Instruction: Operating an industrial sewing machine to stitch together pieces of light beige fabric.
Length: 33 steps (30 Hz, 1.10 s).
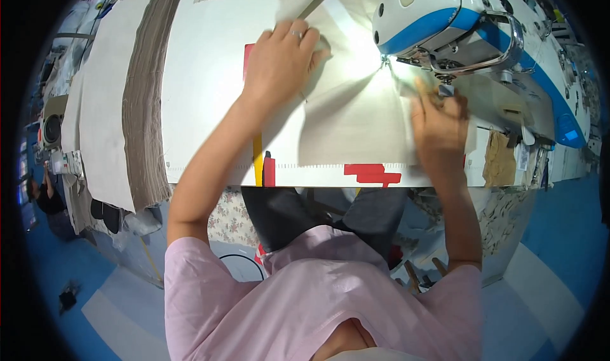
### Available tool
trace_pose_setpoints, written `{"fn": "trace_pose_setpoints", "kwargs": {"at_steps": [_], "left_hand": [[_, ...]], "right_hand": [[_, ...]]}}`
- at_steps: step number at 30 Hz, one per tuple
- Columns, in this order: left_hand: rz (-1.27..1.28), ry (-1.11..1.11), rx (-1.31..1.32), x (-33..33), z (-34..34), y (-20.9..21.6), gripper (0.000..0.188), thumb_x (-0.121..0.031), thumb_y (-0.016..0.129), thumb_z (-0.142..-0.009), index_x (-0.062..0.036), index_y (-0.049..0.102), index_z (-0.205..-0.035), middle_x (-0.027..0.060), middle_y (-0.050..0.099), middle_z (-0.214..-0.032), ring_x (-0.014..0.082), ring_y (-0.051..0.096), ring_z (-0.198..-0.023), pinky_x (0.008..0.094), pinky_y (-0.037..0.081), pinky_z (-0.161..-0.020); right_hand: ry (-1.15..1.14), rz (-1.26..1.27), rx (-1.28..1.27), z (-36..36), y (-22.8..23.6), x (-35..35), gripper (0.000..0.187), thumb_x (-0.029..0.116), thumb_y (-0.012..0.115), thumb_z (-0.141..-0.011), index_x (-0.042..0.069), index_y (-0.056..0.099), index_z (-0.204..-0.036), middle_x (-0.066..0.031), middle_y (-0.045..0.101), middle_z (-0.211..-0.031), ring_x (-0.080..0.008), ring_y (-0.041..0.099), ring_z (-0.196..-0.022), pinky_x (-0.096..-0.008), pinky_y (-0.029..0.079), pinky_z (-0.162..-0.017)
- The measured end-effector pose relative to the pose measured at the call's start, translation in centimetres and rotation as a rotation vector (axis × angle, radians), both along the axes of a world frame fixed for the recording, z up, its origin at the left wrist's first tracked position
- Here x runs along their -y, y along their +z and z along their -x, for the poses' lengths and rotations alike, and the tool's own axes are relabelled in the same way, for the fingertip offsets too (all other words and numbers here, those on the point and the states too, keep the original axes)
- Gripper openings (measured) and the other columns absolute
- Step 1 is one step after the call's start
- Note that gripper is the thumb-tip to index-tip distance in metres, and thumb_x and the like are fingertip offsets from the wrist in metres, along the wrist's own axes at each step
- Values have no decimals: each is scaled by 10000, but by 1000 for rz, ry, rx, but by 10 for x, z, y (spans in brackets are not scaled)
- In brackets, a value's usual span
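A piece of beige fabric [356,126] lies on the white work table under a sewing machine [438,24], with creases running toward the needle area [385,61]. My left hand [279,62] rests on the fabric's left part, fingers stretched forward and the thumb out to the right; a ring is on one finger. To the right of the needle, my right hand [441,119] is on or beside the fabric below the machine head. Its fingers are smeared by motion and partly hidden, so a hold cannot be made out.
A tall stack of cut fabric pieces [143,100] stands along the table's left side. Red tape [372,173] and a printed scale mark the table's front edge [318,182]. Brown paper [500,157] lies at the right. Farther left, another person [49,199] is near a machine.
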<state>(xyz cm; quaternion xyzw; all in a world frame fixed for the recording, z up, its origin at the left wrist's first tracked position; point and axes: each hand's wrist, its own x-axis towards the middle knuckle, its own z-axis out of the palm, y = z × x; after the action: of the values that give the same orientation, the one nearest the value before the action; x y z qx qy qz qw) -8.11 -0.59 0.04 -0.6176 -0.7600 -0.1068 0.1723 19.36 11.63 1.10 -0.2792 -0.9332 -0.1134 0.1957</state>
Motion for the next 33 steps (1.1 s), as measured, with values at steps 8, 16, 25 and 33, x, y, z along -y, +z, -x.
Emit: {"fn": "trace_pose_setpoints", "kwargs": {"at_steps": [8,16,25,33], "left_hand": [[179,129,151,61,-134,32,531,-410,696,-960,53,633,-1212,164,571,-1135,276,626,-927,342,575,-667],[120,56,206,62,-123,33,417,-274,741,-913,23,654,-1192,149,614,-1143,311,635,-995,394,533,-849],[-122,-264,520,8,-74,10,340,-100,685,-940,-1,626,-1260,195,609,-1328,384,599,-1246,458,535,-1006],[20,-349,431,-10,-37,5,372,-174,682,-1002,-64,625,-1353,140,618,-1402,384,535,-1342,445,476,-1094]], "right_hand": [[-88,538,86,-28,-16,-82,360,270,602,-1018,104,660,-1333,-217,607,-1354,-402,606,-1172,-457,484,-1023],[70,70,-90,6,-28,-39,346,231,701,-959,50,650,-1249,-246,626,-1204,-468,556,-1133,-513,465,-1024],[212,364,-235,12,-10,4,461,162,737,-895,3,618,-1311,-282,542,-1380,-470,509,-1311,-562,413,-1124],[254,365,-216,13,-16,-50,339,167,681,-896,52,652,-1214,-146,577,-1404,-371,512,-1360,-521,360,-1202]]}}
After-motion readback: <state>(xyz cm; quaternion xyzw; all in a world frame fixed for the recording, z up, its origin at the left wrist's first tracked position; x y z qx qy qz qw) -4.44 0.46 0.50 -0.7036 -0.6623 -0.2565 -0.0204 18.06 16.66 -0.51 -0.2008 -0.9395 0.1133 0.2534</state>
